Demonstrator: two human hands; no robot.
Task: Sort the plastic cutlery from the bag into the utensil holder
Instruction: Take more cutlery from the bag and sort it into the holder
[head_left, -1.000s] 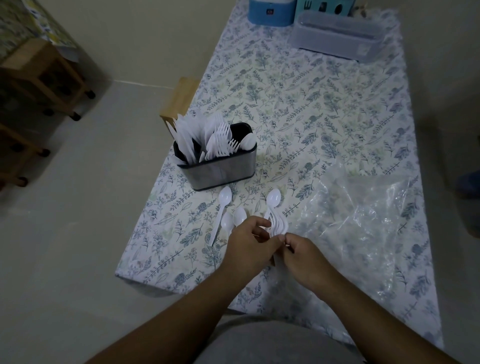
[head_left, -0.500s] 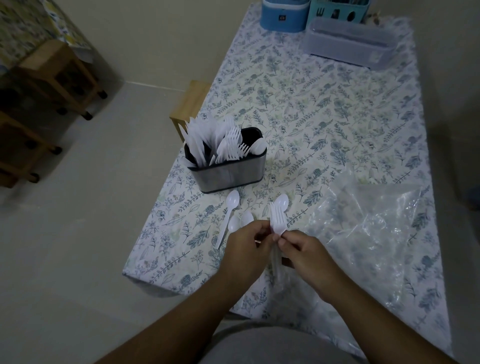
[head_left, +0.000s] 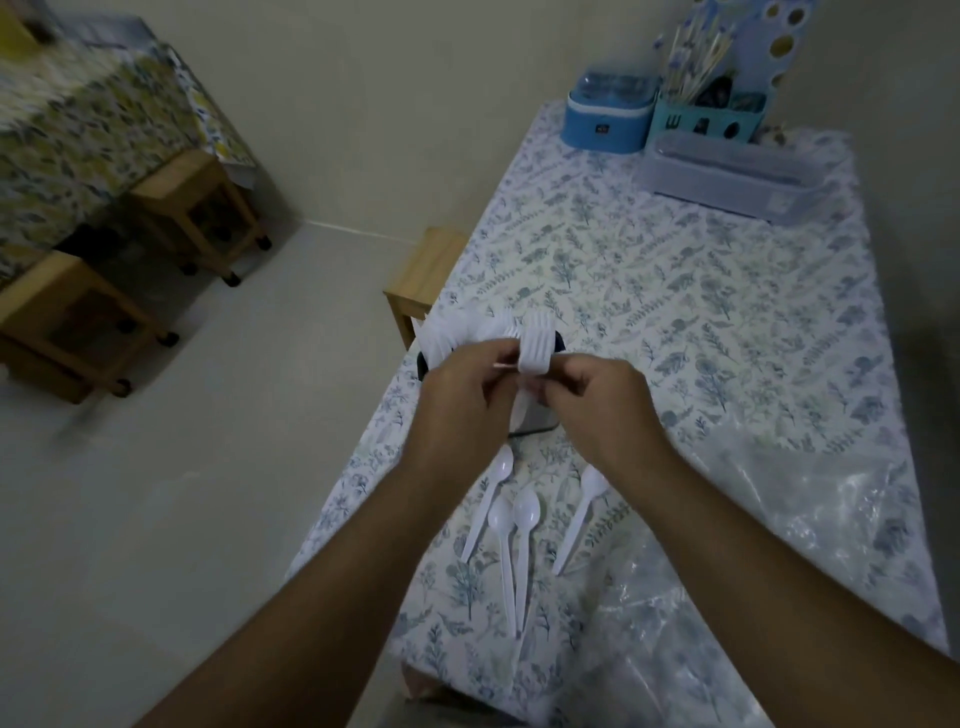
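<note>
My left hand (head_left: 465, 395) and my right hand (head_left: 597, 400) together hold a stack of white plastic forks (head_left: 535, 349), tines up, right above the utensil holder (head_left: 535, 423). My hands hide most of the dark holder; white cutlery (head_left: 447, 332) sticks out of it at the left. Several white plastic spoons (head_left: 519, 525) lie loose on the flowered tablecloth (head_left: 675, 291), nearer to me than the holder. The clear plastic bag (head_left: 810, 535) lies flat at the right, under my right forearm.
At the table's far end stand a blue container (head_left: 608, 117), a teal organiser (head_left: 711, 111) and a grey lidded box (head_left: 727, 174). A wooden stool (head_left: 426, 275) stands at the table's left edge. Another covered table and wooden stools (head_left: 197, 208) are at far left.
Both hands have lifted the bundle of forks from the near table surface and carried it away from me to above the holder. The spoons stay on the cloth.
</note>
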